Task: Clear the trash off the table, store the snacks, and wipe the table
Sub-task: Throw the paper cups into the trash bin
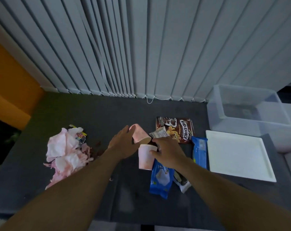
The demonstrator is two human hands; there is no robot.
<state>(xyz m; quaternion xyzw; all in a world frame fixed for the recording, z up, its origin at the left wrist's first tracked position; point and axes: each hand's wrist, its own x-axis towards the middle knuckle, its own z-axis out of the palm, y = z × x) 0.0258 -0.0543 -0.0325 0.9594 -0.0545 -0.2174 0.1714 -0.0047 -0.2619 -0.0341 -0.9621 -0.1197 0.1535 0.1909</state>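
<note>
Left hand curls round the tilted cup mid-table, while the right hand pinches the rim of the other cup just beside it. Tissues lie heaped near the table's left edge. Cereal bag, blue packets and white tray lie rightward, with a clear bin at the far right corner.

Dark grey table, pink-stained tissues and crumpled wrapper heaped at its left, tilted pink cup and upright pink cup mid-table, brown Koko Krunch packet, long blue packet, nearer blue packet, white tray and clear plastic bin at the right.
</note>
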